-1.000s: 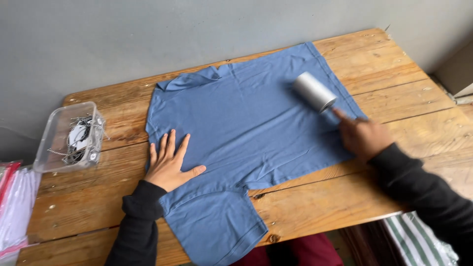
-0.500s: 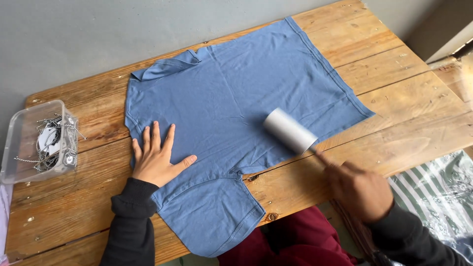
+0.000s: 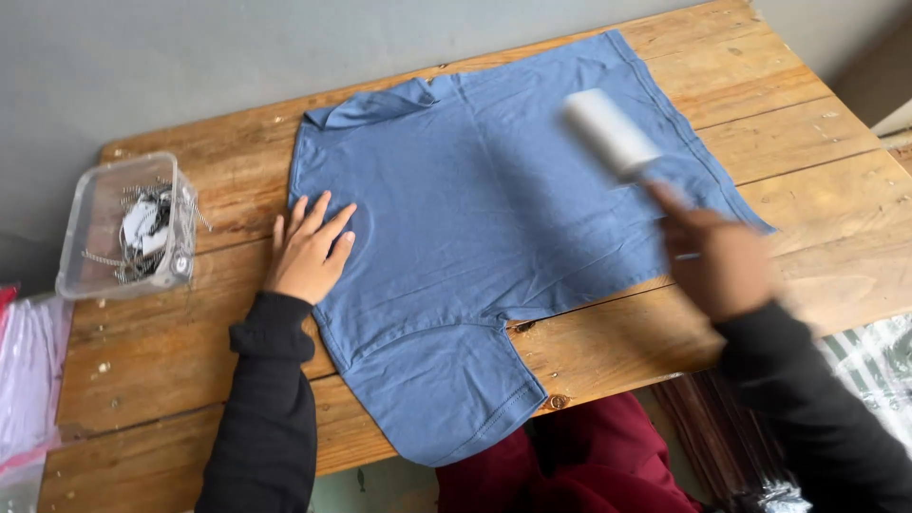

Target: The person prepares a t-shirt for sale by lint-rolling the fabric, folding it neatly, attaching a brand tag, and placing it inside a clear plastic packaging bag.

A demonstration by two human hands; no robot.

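Note:
A blue T-shirt (image 3: pixel 494 218) lies spread flat on a wooden table (image 3: pixel 807 142), one sleeve hanging over the near edge. My left hand (image 3: pixel 309 249) presses flat on the shirt's left side, fingers together. My right hand (image 3: pixel 712 261), blurred by motion, grips the handle of a lint roller (image 3: pixel 610 133) whose white cylinder rests on the shirt's right part near the hem.
A clear plastic box (image 3: pixel 128 228) with metal chains and tags stands at the table's left end. Clear bags with red edges (image 3: pixel 28 370) lie at the far left. A grey wall runs behind the table. Green-striped fabric (image 3: pixel 874 370) shows below on the right.
The roller went from the shirt's near edge back up toward its far right part. My left hand shifted slightly up the shirt and its fingers closed together. The view shifted.

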